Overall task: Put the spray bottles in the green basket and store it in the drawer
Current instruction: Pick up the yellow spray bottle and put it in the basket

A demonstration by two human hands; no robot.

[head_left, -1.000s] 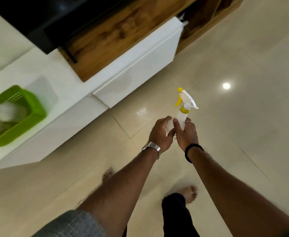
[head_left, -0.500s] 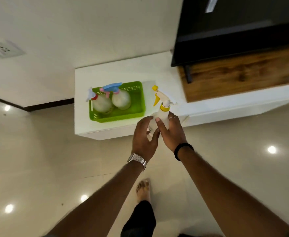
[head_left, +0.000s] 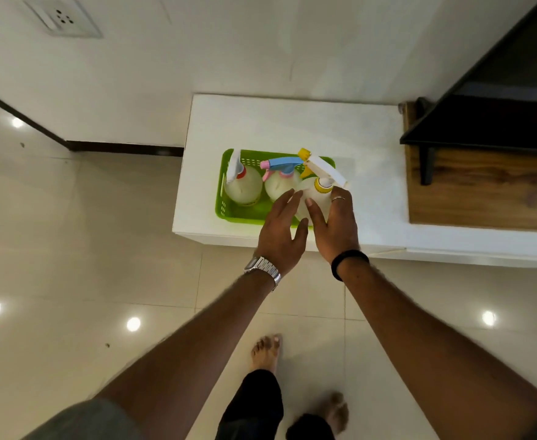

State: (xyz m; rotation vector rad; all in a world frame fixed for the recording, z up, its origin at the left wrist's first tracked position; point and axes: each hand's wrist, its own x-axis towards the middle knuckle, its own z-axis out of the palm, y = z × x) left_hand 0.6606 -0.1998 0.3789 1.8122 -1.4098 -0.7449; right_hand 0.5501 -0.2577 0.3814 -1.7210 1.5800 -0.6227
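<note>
I held the yellow-capped spray bottle upright in my right hand, lowering it into the right end of the green basket on the white cabinet; my left hand, open-fingered, steadied its side.

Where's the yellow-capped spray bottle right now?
In the head view, the yellow-capped spray bottle is at the right end of the green basket, beside the blue-and-pink-topped bottle, with the right hand on it.
</note>
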